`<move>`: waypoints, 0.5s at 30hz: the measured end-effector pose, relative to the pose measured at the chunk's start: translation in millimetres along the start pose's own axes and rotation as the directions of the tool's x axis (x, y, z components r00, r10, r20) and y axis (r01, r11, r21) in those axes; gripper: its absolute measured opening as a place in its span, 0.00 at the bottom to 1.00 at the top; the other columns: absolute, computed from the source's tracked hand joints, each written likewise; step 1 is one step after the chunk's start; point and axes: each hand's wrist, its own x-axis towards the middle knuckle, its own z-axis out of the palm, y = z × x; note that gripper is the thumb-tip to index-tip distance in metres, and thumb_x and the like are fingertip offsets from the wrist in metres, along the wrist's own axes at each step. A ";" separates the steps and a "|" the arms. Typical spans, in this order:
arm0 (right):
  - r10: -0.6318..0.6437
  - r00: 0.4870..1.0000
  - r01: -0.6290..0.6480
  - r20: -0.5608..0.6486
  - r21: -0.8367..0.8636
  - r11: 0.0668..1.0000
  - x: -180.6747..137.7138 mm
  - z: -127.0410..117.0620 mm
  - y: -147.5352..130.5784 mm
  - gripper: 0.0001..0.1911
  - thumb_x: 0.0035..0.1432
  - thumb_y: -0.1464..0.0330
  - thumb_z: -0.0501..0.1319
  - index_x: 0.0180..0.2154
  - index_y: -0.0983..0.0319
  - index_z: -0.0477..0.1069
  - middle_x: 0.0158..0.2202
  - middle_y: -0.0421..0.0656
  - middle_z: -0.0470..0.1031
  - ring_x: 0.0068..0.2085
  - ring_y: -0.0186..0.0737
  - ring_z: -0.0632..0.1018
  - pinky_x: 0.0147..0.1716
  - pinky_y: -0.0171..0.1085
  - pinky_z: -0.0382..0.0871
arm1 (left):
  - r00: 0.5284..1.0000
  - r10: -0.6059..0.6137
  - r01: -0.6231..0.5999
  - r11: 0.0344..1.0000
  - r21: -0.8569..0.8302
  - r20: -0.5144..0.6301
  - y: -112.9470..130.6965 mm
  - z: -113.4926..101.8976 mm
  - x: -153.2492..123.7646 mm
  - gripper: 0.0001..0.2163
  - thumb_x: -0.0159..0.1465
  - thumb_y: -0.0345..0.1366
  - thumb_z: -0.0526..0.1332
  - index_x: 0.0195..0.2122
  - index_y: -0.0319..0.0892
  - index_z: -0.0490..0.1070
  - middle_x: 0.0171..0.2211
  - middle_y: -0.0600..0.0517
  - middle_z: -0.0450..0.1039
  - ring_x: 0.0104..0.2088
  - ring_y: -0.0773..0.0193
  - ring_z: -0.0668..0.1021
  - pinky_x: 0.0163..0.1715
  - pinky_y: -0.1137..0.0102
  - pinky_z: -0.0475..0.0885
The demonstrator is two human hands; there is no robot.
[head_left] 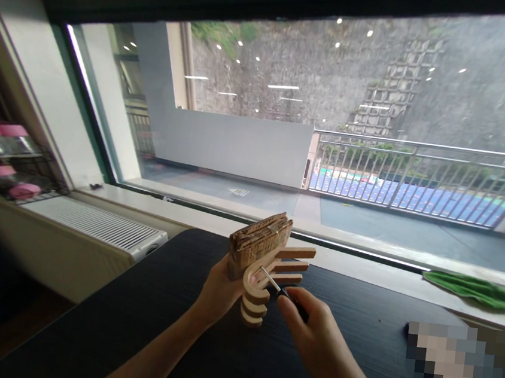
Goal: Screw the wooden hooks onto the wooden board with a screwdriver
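My left hand (217, 287) is closed around a wooden piece (263, 262) made of a stacked plywood block with several curved prongs fanning out to the right. It holds the piece upright above the black table (152, 323). My right hand (314, 328) pinches a small screwdriver (278, 287) with a dark handle and a thin metal shaft. The shaft's tip touches the inner curve of the wooden prongs, just right of the block.
A wide window with a pale sill (363, 249) runs behind the table. A green cloth (476, 291) lies on the sill at right. A white radiator (99, 224) and a wire rack with pink items (6, 169) stand at left. A blurred patch (459, 373) covers the table's right corner.
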 end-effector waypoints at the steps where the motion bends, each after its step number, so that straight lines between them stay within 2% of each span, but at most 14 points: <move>1: -0.064 0.997 0.059 -0.051 -0.095 0.994 -1.0 -0.6 -0.8 0.15 0.57 0.59 0.52 0.36 0.62 0.70 0.23 0.38 0.67 0.25 0.31 0.67 0.23 0.31 0.57 | 1.000 -0.001 0.001 1.000 -0.008 -0.006 0.4 0.9 -0.6 0.21 0.44 0.36 0.69 0.41 0.40 0.71 0.39 0.49 0.76 0.37 0.57 0.77 0.34 0.69 0.73; 2: -0.115 0.989 0.095 -0.093 -0.191 0.977 -2.2 -1.5 -1.5 0.13 0.55 0.61 0.55 0.40 0.60 0.69 0.27 0.38 0.70 0.27 0.33 0.69 0.26 0.31 0.59 | 1.000 -0.004 0.003 1.000 -0.018 -0.015 0.6 1.7 -1.2 0.21 0.44 0.36 0.69 0.41 0.40 0.71 0.39 0.49 0.76 0.37 0.57 0.77 0.34 0.70 0.73; 4: -0.187 0.972 0.125 -0.144 -0.361 0.924 -5.0 -3.9 -2.8 0.18 0.52 0.65 0.57 0.47 0.56 0.63 0.32 0.38 0.72 0.30 0.36 0.72 0.29 0.33 0.61 | 0.999 -0.011 0.009 0.999 -0.045 -0.036 0.3 2.8 -1.8 0.21 0.42 0.37 0.70 0.39 0.40 0.71 0.39 0.48 0.76 0.37 0.56 0.77 0.33 0.70 0.73; 6: -0.267 0.950 0.152 -0.162 -0.507 0.848 -8.1 -6.0 -4.2 0.22 0.51 0.69 0.57 0.49 0.56 0.59 0.35 0.39 0.71 0.30 0.37 0.73 0.28 0.34 0.61 | 0.999 -0.012 0.009 0.998 -0.070 -0.042 -0.6 3.2 -2.1 0.22 0.41 0.37 0.71 0.39 0.39 0.71 0.38 0.48 0.77 0.38 0.56 0.77 0.34 0.69 0.73; 9: -0.402 0.906 0.210 -0.131 -0.685 0.698 -12.2 -7.4 -6.5 0.14 0.55 0.72 0.54 0.45 0.57 0.61 0.38 0.40 0.69 0.29 0.35 0.73 0.25 0.33 0.58 | 1.000 0.002 -0.004 0.997 -0.081 -0.027 -1.8 2.9 -2.3 0.23 0.42 0.36 0.70 0.41 0.40 0.71 0.37 0.49 0.77 0.39 0.55 0.77 0.35 0.69 0.73; 11: -0.465 0.882 0.248 -0.075 -0.766 0.593 -13.7 -7.0 -7.1 0.08 0.58 0.72 0.51 0.40 0.58 0.63 0.37 0.40 0.68 0.29 0.35 0.72 0.23 0.33 0.55 | 1.000 0.001 -0.003 0.997 -0.076 -0.022 -2.1 2.2 -2.4 0.22 0.43 0.35 0.70 0.41 0.40 0.71 0.37 0.49 0.77 0.39 0.56 0.77 0.36 0.69 0.73; 15: -0.554 0.832 0.297 -0.002 -0.843 0.449 -12.0 -5.3 -4.6 0.07 0.61 0.72 0.49 0.37 0.58 0.64 0.33 0.39 0.68 0.29 0.35 0.70 0.25 0.35 0.53 | 1.000 -0.005 0.005 0.999 -0.052 -0.006 -1.4 0.8 -2.3 0.22 0.43 0.34 0.69 0.42 0.39 0.71 0.37 0.47 0.77 0.39 0.55 0.77 0.36 0.68 0.73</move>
